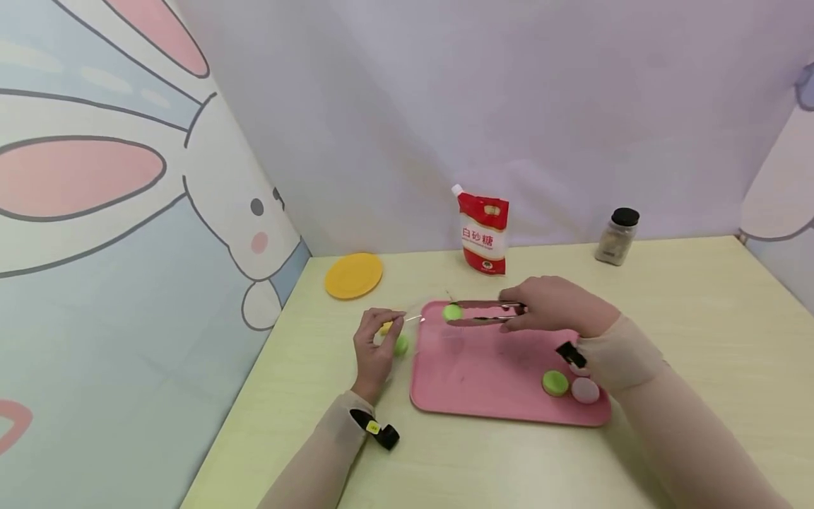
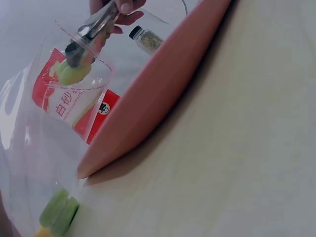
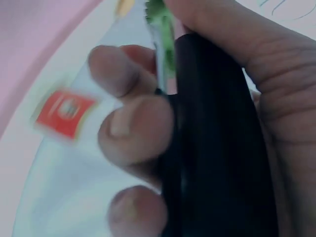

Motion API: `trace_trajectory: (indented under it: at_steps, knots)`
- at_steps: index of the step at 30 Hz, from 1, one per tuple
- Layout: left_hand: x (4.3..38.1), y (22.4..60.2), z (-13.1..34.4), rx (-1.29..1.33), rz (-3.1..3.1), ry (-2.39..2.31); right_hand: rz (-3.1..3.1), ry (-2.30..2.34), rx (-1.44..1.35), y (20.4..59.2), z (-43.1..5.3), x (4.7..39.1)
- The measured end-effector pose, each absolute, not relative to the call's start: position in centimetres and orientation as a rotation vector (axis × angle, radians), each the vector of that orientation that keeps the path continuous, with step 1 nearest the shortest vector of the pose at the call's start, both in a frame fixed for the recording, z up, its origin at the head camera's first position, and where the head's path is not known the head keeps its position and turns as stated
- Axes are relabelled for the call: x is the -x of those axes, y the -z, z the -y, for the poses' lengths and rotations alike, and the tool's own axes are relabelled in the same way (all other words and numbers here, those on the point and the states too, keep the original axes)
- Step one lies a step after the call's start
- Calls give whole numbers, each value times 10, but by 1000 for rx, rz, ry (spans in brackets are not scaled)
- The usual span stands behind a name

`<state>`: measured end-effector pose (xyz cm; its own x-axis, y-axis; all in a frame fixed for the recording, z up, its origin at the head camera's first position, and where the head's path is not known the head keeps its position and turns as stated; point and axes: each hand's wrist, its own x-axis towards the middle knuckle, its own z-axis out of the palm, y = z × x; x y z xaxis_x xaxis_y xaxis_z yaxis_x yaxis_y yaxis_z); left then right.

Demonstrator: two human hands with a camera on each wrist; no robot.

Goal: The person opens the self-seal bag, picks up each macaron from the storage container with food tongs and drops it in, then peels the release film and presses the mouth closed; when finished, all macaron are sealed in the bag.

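Observation:
My left hand (image 1: 374, 353) pinches the rim of a clear plastic bag (image 2: 29, 148) at the tray's left side. Inside the bag show a green macaron (image 1: 400, 345) and something yellow (image 1: 385, 328). My right hand (image 1: 550, 307) grips tongs (image 1: 480, 304) with dark handles, held level above the pink tray (image 1: 477, 382). Between the tong tips is another green macaron (image 1: 452, 312); in the left wrist view it overlaps the bag's mouth. At the tray's right front lie a green macaron (image 1: 555, 383) and a pale pink macaron (image 1: 585, 390), with one more partly hidden by my right wrist.
A yellow plate (image 1: 353, 276) lies at the table's back left. Behind the tray stands a red and white sugar pouch (image 1: 485, 233). A black-lidded jar (image 1: 617, 237) is at the back right, near the pale curtain (image 1: 407, 127).

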<state>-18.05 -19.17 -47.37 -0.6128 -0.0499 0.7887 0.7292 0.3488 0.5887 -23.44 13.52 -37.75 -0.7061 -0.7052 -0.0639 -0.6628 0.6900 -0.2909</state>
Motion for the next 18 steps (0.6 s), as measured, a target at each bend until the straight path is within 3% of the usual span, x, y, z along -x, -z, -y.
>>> trace_trajectory:
  at_steps: [7, 18]
  knots:
    - [191, 494, 193, 603, 1875, 1342, -2647, 344, 1169, 375, -73, 240]
    - [197, 500, 200, 620, 1896, 1355, -2655, 302, 1235, 387, -47, 239]
